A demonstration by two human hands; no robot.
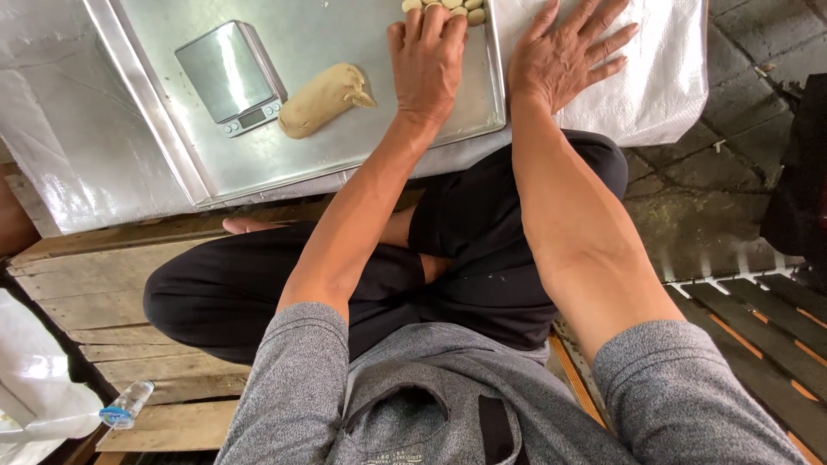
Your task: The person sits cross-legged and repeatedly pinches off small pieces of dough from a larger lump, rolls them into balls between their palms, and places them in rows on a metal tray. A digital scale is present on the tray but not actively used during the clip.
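The left hand [426,60] lies palm down on the metal tray [345,138], fingers together and flat, their tips at the small dough balls [457,9] clustered at the tray's far edge; it grips nothing. The right hand [564,56] rests just beside it, off the tray, fingers spread wide on the white woven sack [663,77], also holding nothing. To the left of the left hand, near but not touching, lies the tan dough log [323,102], and just beyond that a small digital scale [233,76]. Judging by this, rolling the balls goes best with a light, even palm and the right hand bracing steadily. Behind the hands are the person's crossed legs, wooden planks [103,293] and a plastic bottle [127,405].
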